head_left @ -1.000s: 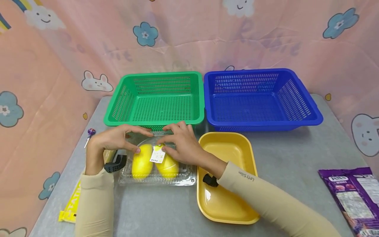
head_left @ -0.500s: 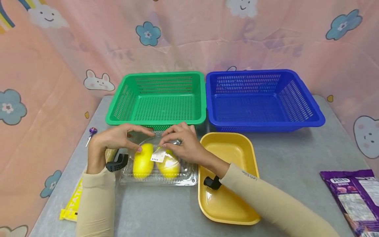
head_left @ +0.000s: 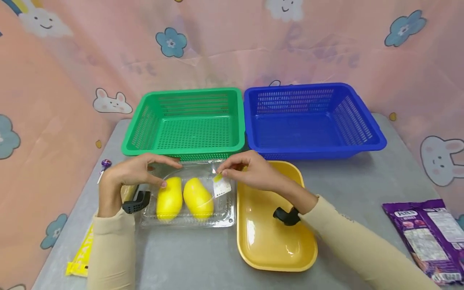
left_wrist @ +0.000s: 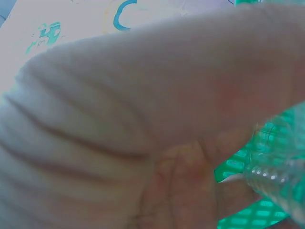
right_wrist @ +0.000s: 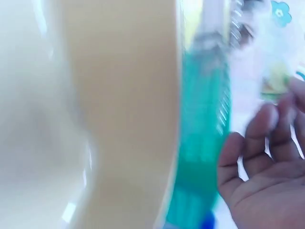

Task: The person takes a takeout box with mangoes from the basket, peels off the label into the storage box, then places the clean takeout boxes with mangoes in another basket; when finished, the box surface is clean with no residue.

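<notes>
A clear plastic clamshell container (head_left: 226, 209) holds two yellow mangoes (head_left: 169, 199) and lies on the table in front of the green basket. My left hand (head_left: 135, 173) holds its left side, thumb on the lid and fingers reaching to the far edge. Between thumb and fingertips my right hand (head_left: 253, 171) pinches a white price label (head_left: 222, 187) with a yellow-green end, over the container's right side. Whether the label still touches the lid I cannot tell. In the left wrist view the left hand (left_wrist: 190, 95) covers most of the picture; the right wrist view is blurred.
A green basket (head_left: 237, 121) and a blue basket (head_left: 315, 152) stand side by side at the back. Under my right forearm is a yellow tray (head_left: 268, 245). A purple packet (head_left: 427, 237) lies right; a yellow packet (head_left: 81, 255) and a lollipop (head_left: 106, 164) lie left.
My right hand has moved right, carrying the label from above the right mango to the container's right side. The left hand has kept its place on the container.
</notes>
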`<state>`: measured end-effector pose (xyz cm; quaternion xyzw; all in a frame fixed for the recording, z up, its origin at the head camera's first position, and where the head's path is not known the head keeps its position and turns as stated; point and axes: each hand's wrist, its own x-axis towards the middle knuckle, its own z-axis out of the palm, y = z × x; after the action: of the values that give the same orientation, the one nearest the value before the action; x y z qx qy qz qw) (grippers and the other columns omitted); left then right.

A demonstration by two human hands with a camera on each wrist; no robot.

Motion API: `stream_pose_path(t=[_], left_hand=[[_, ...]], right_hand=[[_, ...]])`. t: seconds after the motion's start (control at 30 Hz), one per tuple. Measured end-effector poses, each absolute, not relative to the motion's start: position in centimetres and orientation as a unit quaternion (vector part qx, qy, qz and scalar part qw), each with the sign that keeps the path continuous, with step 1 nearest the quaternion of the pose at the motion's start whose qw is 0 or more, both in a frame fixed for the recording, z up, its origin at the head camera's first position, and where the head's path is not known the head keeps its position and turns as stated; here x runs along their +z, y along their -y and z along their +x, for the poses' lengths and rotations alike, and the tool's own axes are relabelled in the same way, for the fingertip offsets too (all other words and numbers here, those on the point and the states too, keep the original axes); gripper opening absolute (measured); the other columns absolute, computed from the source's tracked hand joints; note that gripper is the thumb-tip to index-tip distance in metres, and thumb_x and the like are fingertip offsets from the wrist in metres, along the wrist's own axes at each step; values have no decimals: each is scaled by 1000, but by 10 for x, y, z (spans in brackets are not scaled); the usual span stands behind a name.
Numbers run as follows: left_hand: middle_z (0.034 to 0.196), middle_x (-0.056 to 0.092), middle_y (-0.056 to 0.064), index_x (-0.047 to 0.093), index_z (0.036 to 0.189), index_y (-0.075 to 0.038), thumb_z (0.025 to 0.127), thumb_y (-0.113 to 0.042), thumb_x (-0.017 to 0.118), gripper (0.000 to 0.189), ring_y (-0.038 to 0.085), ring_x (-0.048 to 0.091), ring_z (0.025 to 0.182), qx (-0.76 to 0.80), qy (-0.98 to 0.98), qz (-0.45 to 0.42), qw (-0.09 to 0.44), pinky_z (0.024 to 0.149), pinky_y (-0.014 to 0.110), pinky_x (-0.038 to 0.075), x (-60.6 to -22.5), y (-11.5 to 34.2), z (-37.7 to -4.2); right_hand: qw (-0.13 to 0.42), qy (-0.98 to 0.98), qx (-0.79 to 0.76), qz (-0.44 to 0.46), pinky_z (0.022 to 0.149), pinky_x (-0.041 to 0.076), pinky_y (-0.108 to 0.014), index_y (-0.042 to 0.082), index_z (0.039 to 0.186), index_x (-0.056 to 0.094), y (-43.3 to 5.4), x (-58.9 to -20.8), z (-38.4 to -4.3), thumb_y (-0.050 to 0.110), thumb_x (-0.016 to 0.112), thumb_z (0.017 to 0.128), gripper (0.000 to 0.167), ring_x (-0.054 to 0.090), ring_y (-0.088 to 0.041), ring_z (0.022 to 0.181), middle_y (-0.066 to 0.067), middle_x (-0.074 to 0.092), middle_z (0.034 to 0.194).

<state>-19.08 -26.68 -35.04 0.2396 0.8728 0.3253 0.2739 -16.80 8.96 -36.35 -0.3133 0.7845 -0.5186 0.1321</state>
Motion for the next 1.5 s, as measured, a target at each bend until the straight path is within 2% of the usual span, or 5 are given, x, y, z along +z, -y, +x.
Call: stream_pose_path(t=[0.23,0.43,0.73,1.03,1.5], left_hand=[[160,44,10,64,139,-24,89,-15,79,54,39,37,149,339,-867,237,278,114,64,38,-348,267,-191],[159,45,10,64,139,-24,89,-16,79,53,40,38,148,333,-868,241,277,112,65,39,-348,266,-189],[158,47,10,64,139,-24,89,-17,79,53,39,40,147,322,-873,248,270,112,63,41,-348,266,-189],[159,46,10,64,139,-22,89,-16,80,54,39,40,148,330,-869,248,273,112,63,41,-348,266,-189],[159,46,10,64,139,-23,88,-16,80,54,38,41,147,328,-872,243,272,111,60,44,-348,266,-189]], right_hand=[[119,-849,-417,-303,66,53,-23,14,105,81,-146,-350,-162,11,71,96,14,64,-15,73,3,79,94],[128,-860,-398,-294,64,51,-19,9,103,80,-167,-372,-151,7,73,93,13,58,-6,69,1,78,90],[153,-853,-399,-301,54,45,-18,5,107,78,-162,-402,-138,5,73,92,16,51,-3,59,1,73,79],[189,-839,-435,-266,57,49,-19,6,110,77,-154,-412,-129,4,72,92,18,57,-8,63,-2,75,88],[191,-839,-445,-247,64,51,-19,0,114,74,-151,-421,-127,3,70,92,23,59,-7,71,-4,75,89]])
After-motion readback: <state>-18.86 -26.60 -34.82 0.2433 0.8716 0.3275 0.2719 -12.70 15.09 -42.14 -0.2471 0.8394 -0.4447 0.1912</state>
